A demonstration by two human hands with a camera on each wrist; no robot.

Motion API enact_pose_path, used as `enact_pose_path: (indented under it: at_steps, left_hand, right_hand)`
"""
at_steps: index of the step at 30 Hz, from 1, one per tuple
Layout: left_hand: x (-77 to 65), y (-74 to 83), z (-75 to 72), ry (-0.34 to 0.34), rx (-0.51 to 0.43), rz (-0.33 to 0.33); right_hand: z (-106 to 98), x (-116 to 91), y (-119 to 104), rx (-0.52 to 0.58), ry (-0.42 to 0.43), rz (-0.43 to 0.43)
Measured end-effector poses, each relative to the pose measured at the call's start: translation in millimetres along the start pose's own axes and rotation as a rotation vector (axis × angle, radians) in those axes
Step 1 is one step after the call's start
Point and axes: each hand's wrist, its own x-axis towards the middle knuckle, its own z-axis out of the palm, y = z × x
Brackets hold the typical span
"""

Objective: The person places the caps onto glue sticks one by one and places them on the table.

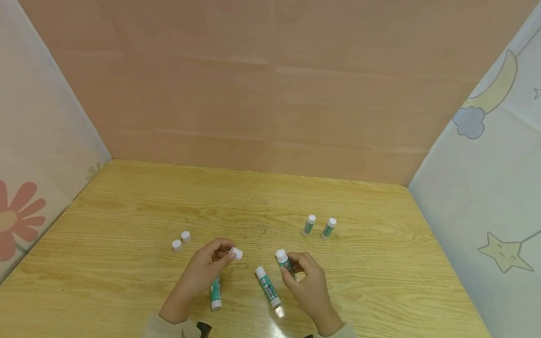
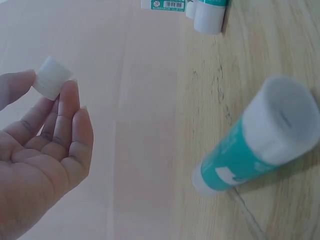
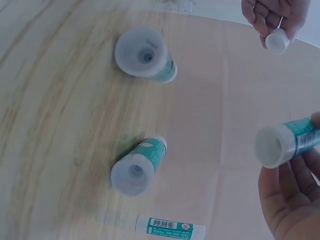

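A small white cap (image 1: pixel 236 253) is pinched between the thumb and fingertips of my left hand (image 1: pixel 203 265). In the left wrist view the cap (image 2: pixel 51 78) is held up with nothing else touching it. My right hand (image 1: pixel 307 284) grips a green and white glue stick (image 1: pixel 285 260), its white top end leaning up toward the left. The right wrist view shows the base of this glue stick (image 3: pixel 275 146). Two more glue sticks lie on the table between and below the hands, one in the middle (image 1: pixel 268 287) and one partly hidden under my left hand (image 1: pixel 215 295).
Two glue sticks stand upright at the back right, one on the left (image 1: pixel 309 225) and one on the right (image 1: pixel 329 228). To the left of my left hand are two white caps, a nearer one (image 1: pixel 177 245) and a farther one (image 1: pixel 185 236). The wooden table (image 1: pixel 131 201) meets a backdrop behind.
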Motion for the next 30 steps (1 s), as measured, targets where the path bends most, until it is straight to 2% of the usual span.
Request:
enact_pose_path:
  at_steps: [9,16,30]
  left_hand:
    - [-0.5,1.9,2.1,-0.014,0.002,0.049]
    - [-0.2,1.0,3.5,-0.03,0.019,0.074]
    - [0.5,0.9,6.4,-0.053,-0.032,0.076]
  right_hand:
    - [2.0,0.0,-0.8,-0.038,-0.023,-0.042]
    - [4.5,-0.8,-1.2,-0.02,-0.049,-0.012]
    - [7.7,1.2,-5.0,-0.017,-0.082,-0.128]
